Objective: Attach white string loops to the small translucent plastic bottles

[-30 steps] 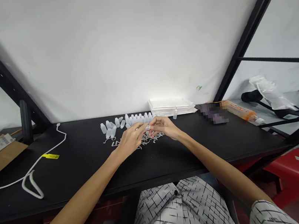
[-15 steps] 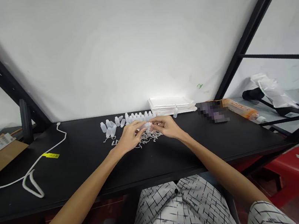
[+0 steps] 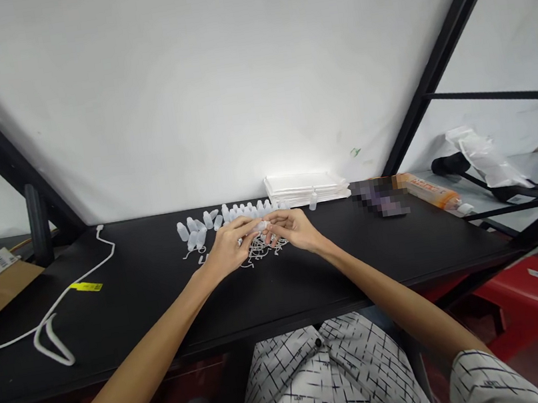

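Observation:
My left hand [image 3: 230,246] is closed around a small translucent white plastic bottle [image 3: 261,226], partly hidden by the fingers. From the other side, my right hand [image 3: 295,227] pinches at the same bottle's end, fingertips meeting the left ones. Just beneath both hands lies a loose pile of thin white curled strips [image 3: 259,250]. Behind them stands a row of similar small bottles [image 3: 237,212]. More bottles [image 3: 196,237], some tipped over, gather to the left, and a lone bottle [image 3: 312,204] stands to the right.
A stack of flat white sheets or packets [image 3: 305,189] rests against the wall. On the black table [image 3: 284,300], a white cable [image 3: 67,290] with a yellow tag and a cardboard box [image 3: 2,292] are at left. An orange-labelled tube [image 3: 432,194] lies at right, near black frame bars.
The view has shifted slightly. Both hands stay together at the bottle, with the right fingers curled a little differently around its end.

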Tool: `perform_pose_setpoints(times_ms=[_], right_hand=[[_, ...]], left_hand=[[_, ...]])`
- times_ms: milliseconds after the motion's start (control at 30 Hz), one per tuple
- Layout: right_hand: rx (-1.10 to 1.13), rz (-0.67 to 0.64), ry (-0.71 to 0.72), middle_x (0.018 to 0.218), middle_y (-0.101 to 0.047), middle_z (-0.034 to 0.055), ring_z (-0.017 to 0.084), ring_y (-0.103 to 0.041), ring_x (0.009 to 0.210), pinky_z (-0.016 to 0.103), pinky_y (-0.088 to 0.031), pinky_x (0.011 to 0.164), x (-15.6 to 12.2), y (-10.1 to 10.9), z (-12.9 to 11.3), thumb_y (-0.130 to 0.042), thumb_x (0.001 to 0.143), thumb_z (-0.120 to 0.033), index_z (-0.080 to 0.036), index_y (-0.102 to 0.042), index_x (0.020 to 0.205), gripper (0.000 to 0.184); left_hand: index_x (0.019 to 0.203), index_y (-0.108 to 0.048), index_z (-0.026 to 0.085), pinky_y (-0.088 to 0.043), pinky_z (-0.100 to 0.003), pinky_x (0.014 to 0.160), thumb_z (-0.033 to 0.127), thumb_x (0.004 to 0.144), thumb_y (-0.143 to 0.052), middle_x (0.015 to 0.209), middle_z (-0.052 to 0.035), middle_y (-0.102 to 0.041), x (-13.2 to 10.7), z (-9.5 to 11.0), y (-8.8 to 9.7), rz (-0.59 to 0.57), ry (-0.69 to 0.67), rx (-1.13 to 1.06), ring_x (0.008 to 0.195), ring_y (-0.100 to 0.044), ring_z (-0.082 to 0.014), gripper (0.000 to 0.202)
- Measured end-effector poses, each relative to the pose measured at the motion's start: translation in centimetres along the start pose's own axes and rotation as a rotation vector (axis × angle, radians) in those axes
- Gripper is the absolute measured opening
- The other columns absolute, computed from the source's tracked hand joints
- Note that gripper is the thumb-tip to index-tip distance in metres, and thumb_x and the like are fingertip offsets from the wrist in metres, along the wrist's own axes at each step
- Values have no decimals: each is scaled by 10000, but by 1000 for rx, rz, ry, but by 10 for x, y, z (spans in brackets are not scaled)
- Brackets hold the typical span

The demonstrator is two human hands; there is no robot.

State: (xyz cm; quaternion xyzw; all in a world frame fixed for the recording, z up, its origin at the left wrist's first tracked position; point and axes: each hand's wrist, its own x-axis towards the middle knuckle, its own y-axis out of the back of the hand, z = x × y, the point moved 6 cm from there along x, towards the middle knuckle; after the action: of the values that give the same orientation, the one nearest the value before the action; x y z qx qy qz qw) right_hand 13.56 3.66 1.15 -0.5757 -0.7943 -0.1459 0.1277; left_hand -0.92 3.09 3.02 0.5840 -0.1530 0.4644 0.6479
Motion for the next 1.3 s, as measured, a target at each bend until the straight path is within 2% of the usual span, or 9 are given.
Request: perform_pose_setpoints(times_ms=[167, 400, 667, 833, 1000, 1100, 1200, 1300], right_hand=[[27, 0, -20, 741, -650, 44, 166, -656, 638, 329, -602, 570, -1, -2, -3, -734, 730, -459, -146, -629, 886, 365], [73, -11, -46, 733, -629, 19, 153, -640, 649, 340, -613, 583, -1, -3, -3, -764, 707, -434, -157, -606, 864, 356], [71, -21, -69, 727, -615, 13, 152, -633, 658, 349, -615, 595, -2, -2, -3, -759, 724, -399, -156, -586, 840, 320], [-1, -37, -63, 685, -601, 8, 144, -616, 610, 336, -600, 563, 0, -4, -6, -739, 732, -449, -154, -606, 846, 342], [-90, -15, -29, 748, -604, 34, 143, -607, 571, 312, -556, 504, 4, 1, -11, -651, 781, -524, -151, -643, 913, 396], [-250, 132, 28, 792, -625, 41, 139, -602, 564, 281, -511, 491, 5, 26, -12, -571, 835, -519, -166, -626, 1040, 412], [-700, 306, 106, 762, -658, 41, 137, -588, 581, 267, -465, 564, 3, 54, -16, -534, 873, -370, -161, -667, 940, 256], [-1061, 288, 90, 788, -686, 34, 148, -590, 643, 266, -430, 646, 3, 61, -11, -558, 835, -229, -178, -698, 852, 150]], left_hand=[[1181, -650, 193, -516, -309, 718, 180, 949, -465, 1005, -94, -668, 0, 4, 1, -4, -73, 36, 843, -624, -168, 297], [1239, -609, 211, -518, -305, 695, 142, 947, -448, 1027, -104, -650, 0, 5, 0, -10, -103, 26, 837, -615, -165, 340], [1161, -618, 155, -520, -274, 673, 105, 936, -438, 1026, -119, -653, -3, 6, -1, 12, -177, 74, 848, -628, -155, 293], [1146, -638, 149, -530, -310, 721, 144, 919, -465, 1044, -124, -672, -1, 3, -6, -29, -101, 100, 873, -649, -187, 286], [1136, -663, 138, -523, -311, 706, 261, 905, -511, 938, -94, -716, 5, 1, -6, -38, 116, 43, 770, -658, -192, 303], [1254, -596, 131, -525, -319, 708, 322, 898, -518, 852, -72, -727, 4, -7, -1, -30, 309, -31, 691, -659, -186, 411], [1401, -439, 145, -522, -320, 744, 337, 913, -487, 644, -7, -675, 1, -12, 1, -72, 434, -154, 596, -633, -162, 527], [1433, -381, 171, -514, -282, 636, 341, 930, -448, 599, 16, -625, 1, -12, 2, -104, 465, -263, 486, -560, -128, 535]])
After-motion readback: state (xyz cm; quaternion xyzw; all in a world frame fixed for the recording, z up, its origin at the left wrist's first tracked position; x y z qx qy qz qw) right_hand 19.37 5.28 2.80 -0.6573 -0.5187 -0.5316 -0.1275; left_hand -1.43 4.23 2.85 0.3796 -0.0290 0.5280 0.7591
